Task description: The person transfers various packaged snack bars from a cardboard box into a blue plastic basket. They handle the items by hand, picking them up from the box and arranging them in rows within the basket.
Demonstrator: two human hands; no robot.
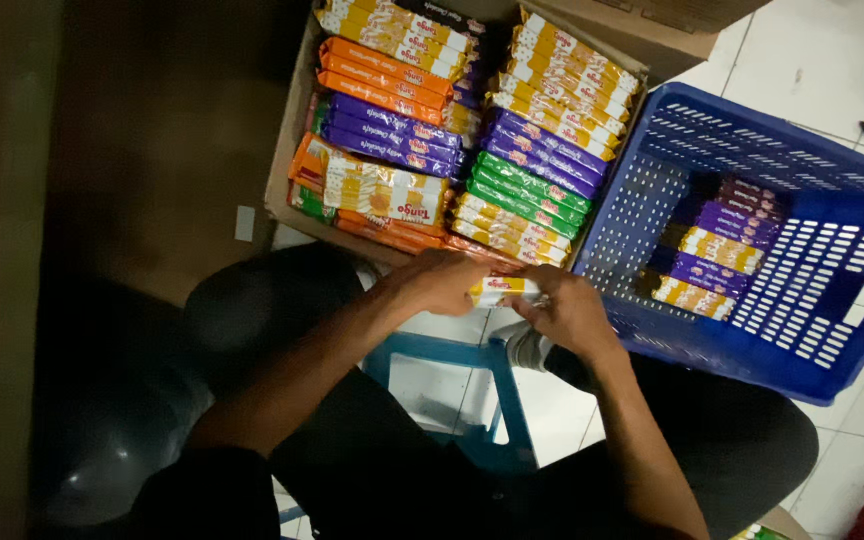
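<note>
Light falls unevenly: the white tiled floor [832,70] at the upper right is brightest, while the whole left side sinks into deep brownish shadow with little detail. The glossy snack wrappers in the brown cardboard box [287,170] catch small highlights, yet their colours stay clear. The blue perforated plastic basket [842,330] is evenly lit. Focus is soft throughout, and the dark clothing below shows grain.

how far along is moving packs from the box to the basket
Early on. Done: a few purple and yellow packs lie in the blue basket. In hand: both hands, left and right, hold one yellow pack. Left: the cardboard box looks nearly full.
</note>
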